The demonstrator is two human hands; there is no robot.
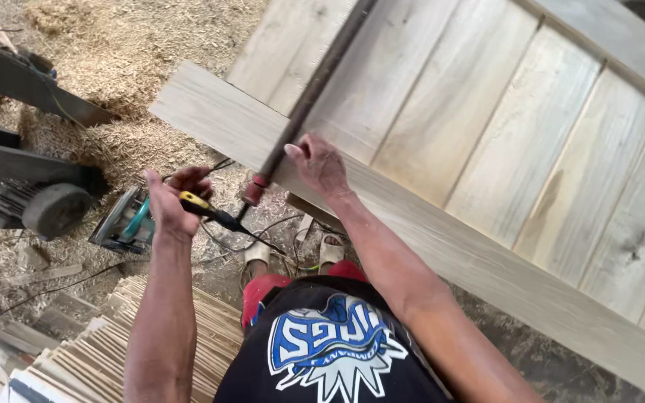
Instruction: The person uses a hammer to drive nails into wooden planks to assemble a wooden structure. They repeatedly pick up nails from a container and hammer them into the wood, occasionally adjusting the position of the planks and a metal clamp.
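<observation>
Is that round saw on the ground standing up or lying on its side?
Lying tipped on its side. The circular saw rests in the sawdust with its flat base plate turned up and outward, just beyond the left hand.

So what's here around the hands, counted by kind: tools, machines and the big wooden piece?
Hand tools: 2, a yellow-handled tool in the left hand and a long bar clamp by the right hand
Power saws: 1, circular saw
Motors: 1
Wooden panels: 1
Total: 5

Sawdust-strewn floor (113, 45), grey machine (31, 194), daylight
</observation>
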